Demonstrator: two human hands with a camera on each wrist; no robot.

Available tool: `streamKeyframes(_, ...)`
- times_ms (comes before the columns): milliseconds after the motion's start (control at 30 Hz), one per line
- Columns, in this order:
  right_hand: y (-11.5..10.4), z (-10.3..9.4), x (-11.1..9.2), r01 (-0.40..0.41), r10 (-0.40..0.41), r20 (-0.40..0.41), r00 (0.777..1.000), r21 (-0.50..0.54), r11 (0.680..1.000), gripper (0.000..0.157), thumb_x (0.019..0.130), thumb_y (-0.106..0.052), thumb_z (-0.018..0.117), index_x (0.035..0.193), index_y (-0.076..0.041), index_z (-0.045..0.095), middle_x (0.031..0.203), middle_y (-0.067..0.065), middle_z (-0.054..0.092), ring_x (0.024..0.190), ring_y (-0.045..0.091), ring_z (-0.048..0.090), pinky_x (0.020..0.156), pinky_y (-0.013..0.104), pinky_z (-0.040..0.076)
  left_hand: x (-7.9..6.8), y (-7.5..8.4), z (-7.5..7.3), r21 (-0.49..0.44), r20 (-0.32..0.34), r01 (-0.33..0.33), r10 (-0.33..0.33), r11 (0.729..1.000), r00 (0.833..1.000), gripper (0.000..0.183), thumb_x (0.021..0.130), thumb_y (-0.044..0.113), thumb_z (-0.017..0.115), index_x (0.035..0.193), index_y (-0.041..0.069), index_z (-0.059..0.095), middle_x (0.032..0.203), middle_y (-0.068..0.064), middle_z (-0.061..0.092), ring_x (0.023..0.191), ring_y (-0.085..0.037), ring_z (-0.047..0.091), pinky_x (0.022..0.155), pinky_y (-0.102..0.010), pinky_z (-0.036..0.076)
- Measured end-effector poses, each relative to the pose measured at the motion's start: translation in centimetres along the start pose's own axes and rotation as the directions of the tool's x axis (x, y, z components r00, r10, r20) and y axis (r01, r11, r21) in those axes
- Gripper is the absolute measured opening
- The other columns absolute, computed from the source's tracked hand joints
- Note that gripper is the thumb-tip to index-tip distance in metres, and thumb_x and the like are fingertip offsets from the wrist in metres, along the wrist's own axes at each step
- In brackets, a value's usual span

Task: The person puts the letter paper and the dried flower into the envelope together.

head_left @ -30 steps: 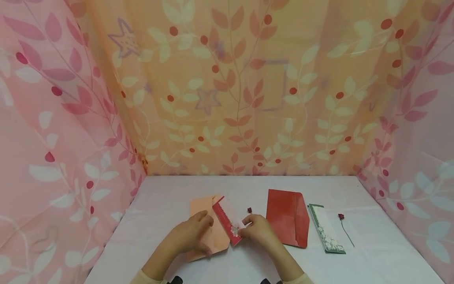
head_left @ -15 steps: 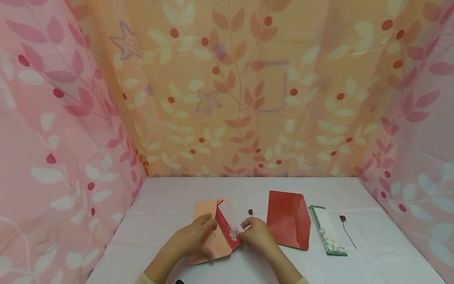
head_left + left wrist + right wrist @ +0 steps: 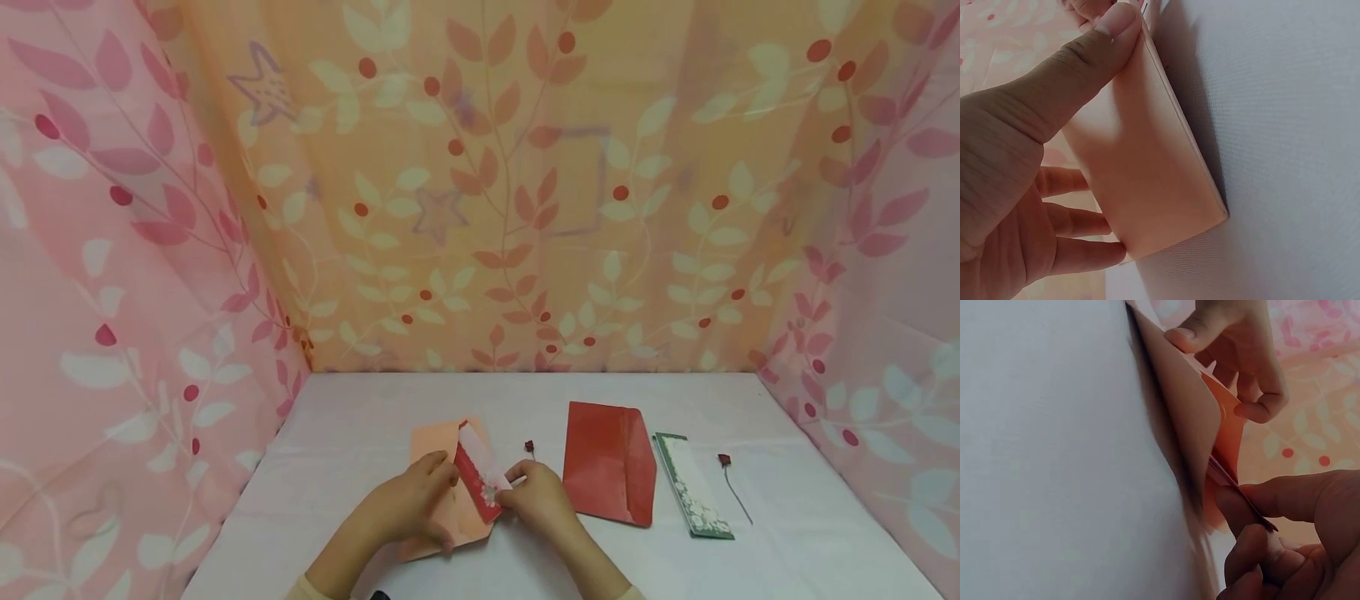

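Note:
My left hand (image 3: 412,504) grips a peach envelope (image 3: 457,515) by opposite edges. In the left wrist view the thumb presses one edge of the envelope (image 3: 1160,187) and the other fingers brace the opposite one. My right hand (image 3: 542,498) pinches a red card with a pale floral panel (image 3: 478,465) near its lower right corner. The card lies slanted, its left edge at the envelope's mouth. Seen from the right wrist, the envelope (image 3: 1182,400) gapes between its layers, and the card (image 3: 1249,503) runs from my fingertips into that gap.
A red envelope (image 3: 603,462) lies right of my right hand. Beyond it are a green-edged floral card (image 3: 690,487) and a dark red dried rose (image 3: 723,460) on a thin stem. Another small rose (image 3: 529,447) shows behind my right hand. Patterned curtains (image 3: 480,208) enclose the white table (image 3: 360,400).
The card has moved left and down, from lying over the envelope's flap to sitting at its mouth. The envelope and left hand have shifted slightly right; the right hand follows the card.

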State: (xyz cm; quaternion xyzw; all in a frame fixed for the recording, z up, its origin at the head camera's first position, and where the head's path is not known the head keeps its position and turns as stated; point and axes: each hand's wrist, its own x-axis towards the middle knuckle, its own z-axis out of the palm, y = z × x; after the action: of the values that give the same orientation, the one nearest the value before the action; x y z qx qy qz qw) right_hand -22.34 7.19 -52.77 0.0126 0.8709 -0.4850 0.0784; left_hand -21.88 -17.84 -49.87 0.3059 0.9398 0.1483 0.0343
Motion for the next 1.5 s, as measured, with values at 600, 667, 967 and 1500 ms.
streamKeyframes(600,-0.2,0.6,-1.2,0.12,-0.118,0.039,0.992,-0.044,0.992,0.019,0.091,-0.025,0.074,0.099,-0.008,0.069,0.073,-0.001,0.066,0.057,0.013,0.058,0.051,0.031,0.05,-0.5,-0.1,0.3,0.025,-0.016,-0.01,0.01,1.0,1.0,0.086,0.061,0.066,0.087,0.125,0.023,0.05,0.144,-0.01,0.047,0.122,-0.026,0.057,0.093,-0.045,0.057)
streamKeyframes(667,-0.2,0.4,-1.0,0.138,-0.136,0.031,0.99,-0.075,0.988,0.017,0.091,-0.023,0.074,0.098,-0.009,0.07,0.073,-0.002,0.065,0.059,0.013,0.058,0.053,0.031,0.049,-0.6,-0.2,0.3,0.011,-0.015,-0.014,0.014,1.0,1.0,0.086,0.061,0.067,0.086,0.126,0.023,0.05,0.145,-0.01,0.047,0.123,-0.027,0.057,0.093,-0.046,0.057)
streamKeyframes(967,-2.7,-1.0,1.3,0.159,-0.17,-0.008,0.985,-0.306,0.939,0.01,0.091,-0.024,0.074,0.09,-0.015,0.07,0.072,-0.004,0.062,0.066,0.015,0.056,0.058,0.03,0.046,-0.2,-0.5,0.4,0.01,-0.016,-0.003,0.003,1.0,1.0,0.087,0.061,0.069,0.085,0.127,0.026,0.048,0.149,-0.011,0.045,0.127,-0.029,0.057,0.093,-0.048,0.057)
streamKeyframes(1500,-2.4,0.3,4.7,0.161,-0.145,0.083,0.986,-0.25,0.955,0.023,0.08,-0.029,0.088,0.09,-0.014,0.074,0.082,-0.003,0.066,0.074,0.015,0.058,0.066,0.032,0.051,-0.4,0.5,0.1,0.063,-0.007,0.017,-0.017,0.998,1.0,0.089,0.062,0.066,0.088,0.129,0.025,0.047,0.149,-0.015,0.047,0.128,-0.031,0.056,0.093,-0.048,0.057)
